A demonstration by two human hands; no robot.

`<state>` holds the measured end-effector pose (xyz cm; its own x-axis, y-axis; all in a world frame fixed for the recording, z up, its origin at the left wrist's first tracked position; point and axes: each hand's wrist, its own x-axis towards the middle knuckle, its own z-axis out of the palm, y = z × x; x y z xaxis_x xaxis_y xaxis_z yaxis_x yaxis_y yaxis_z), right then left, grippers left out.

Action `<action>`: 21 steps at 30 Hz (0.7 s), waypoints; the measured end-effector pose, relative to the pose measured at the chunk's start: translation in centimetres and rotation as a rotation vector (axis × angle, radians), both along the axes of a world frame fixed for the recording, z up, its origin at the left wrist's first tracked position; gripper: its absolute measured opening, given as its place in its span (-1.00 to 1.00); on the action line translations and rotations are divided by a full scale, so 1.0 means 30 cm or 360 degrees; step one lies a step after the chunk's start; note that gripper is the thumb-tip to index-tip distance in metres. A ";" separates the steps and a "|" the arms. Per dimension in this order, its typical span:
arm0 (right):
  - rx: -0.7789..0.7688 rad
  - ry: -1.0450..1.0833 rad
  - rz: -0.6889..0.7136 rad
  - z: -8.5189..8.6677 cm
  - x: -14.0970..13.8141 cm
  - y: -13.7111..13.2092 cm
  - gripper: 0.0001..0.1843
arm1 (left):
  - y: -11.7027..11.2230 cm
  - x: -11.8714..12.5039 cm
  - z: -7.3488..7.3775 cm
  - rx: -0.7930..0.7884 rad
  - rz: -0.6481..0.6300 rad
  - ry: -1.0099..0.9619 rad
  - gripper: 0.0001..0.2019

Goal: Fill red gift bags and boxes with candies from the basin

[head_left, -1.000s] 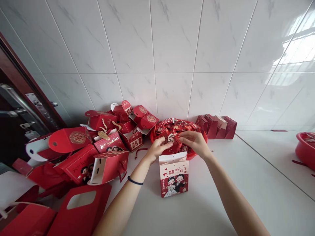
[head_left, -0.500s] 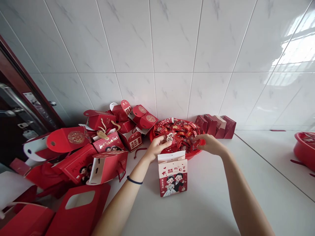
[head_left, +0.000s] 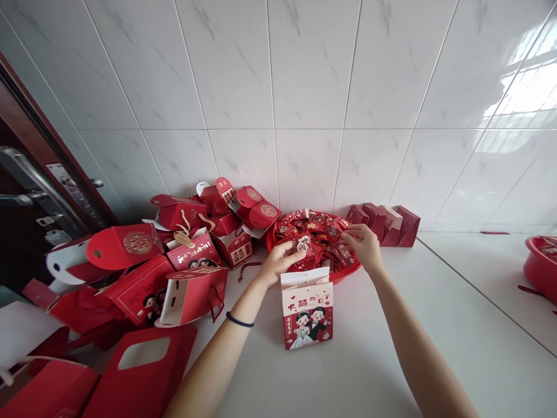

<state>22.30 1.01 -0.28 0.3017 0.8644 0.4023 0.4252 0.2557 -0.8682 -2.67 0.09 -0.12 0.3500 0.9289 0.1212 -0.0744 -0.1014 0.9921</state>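
Observation:
A small red and cream gift bag [head_left: 307, 307] with a cartoon couple on it stands open on the white floor in front of me. Behind it sits a red basin [head_left: 348, 270] heaped with red-wrapped candies [head_left: 317, 232]. My left hand [head_left: 278, 261] is closed on a wrapped candy with a white label, just above the bag's mouth. My right hand [head_left: 363, 245] reaches into the right side of the candy heap with fingers curled on the wrappers; what they grip is hidden.
A jumble of red gift boxes and bags [head_left: 174, 261] fills the left, by a dark door [head_left: 26, 191]. A row of folded red bags [head_left: 383, 223] leans on the tiled wall. Another red basin [head_left: 542, 264] sits at the far right.
My right hand drew away from my left hand and moved to the right and back side of the candy heap. My left hand stays over the bag with its candy.

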 end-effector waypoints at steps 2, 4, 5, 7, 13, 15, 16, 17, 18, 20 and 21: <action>-0.0030 -0.0104 0.0039 -0.006 -0.007 0.004 -0.68 | -0.002 0.000 0.000 0.0021 -0.0001 0.0001 -0.43; -0.0047 -0.0217 0.0028 -0.002 -0.003 -0.002 -0.73 | -0.003 0.000 0.002 0.0029 -0.0004 -0.0004 -0.44; -0.0055 -0.0276 0.0020 0.003 0.002 -0.008 -0.77 | -0.004 0.000 0.003 0.0021 -0.0006 -0.0007 -0.44; -0.0087 -0.0401 0.0028 0.016 0.009 -0.021 -0.88 | -0.005 0.000 0.004 -0.0002 -0.0007 -0.0010 -0.44; -0.0237 -0.0727 0.0196 0.035 -0.017 -0.046 -0.94 | -0.008 0.003 0.007 -0.0014 0.0005 -0.0010 -0.44; -0.0262 -0.0818 0.0240 0.034 -0.035 -0.047 -0.95 | -0.010 0.004 0.008 -0.0020 0.0018 -0.0014 -0.45; -0.0276 -0.0871 0.0254 0.033 -0.044 -0.048 -0.93 | -0.010 0.004 0.009 -0.0022 0.0020 -0.0014 -0.45; -0.0289 -0.0929 0.0264 0.031 -0.052 -0.048 -0.90 | -0.011 0.004 0.010 -0.0022 0.0019 -0.0013 -0.46; -0.0304 -0.0987 0.0263 0.029 -0.059 -0.049 -0.87 | -0.012 0.004 0.011 -0.0020 0.0013 -0.0012 -0.47; -0.0340 -0.1098 0.0230 0.024 -0.072 -0.052 -0.78 | -0.014 0.004 0.014 -0.0014 0.0002 -0.0009 -0.49; -0.0362 -0.1147 0.0202 0.021 -0.077 -0.054 -0.72 | -0.015 0.004 0.016 -0.0009 -0.0003 -0.0008 -0.49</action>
